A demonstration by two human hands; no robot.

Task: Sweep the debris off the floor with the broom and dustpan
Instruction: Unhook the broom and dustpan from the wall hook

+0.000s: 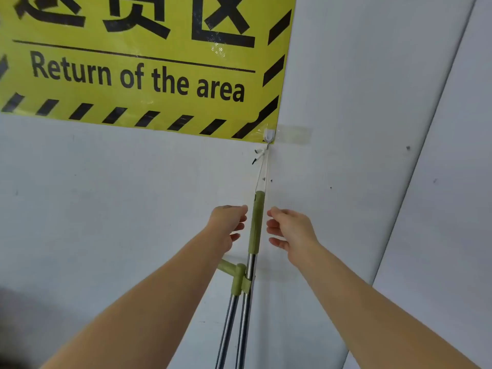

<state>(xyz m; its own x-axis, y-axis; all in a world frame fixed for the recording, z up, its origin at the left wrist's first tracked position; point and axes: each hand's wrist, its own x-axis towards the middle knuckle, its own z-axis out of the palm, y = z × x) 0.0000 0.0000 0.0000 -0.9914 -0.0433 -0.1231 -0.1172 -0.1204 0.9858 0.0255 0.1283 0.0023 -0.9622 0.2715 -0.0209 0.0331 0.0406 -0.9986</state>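
Head view: hands (262, 230) flank broom grip (256, 222) (smooth green)

Pale grey wall (106, 182) carries everything: small white adhesive hook (269, 135) stuck at the lower right corner of yellow-black hazard sign (138, 62); green-gripped steel broom handle (256, 222) hangs from hook by white string (262, 171).

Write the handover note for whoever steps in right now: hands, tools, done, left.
Left hand: open, just left of the green grip, not closed on it.
Right hand: open, just right of the grip, apart from it.
Broom and dustpan poles are clipped together and hang by a cord from the wall hook under the yellow sign.
Done: nothing.
Left: unhook, separate, sweep debris into the dustpan. Floor is out of view.
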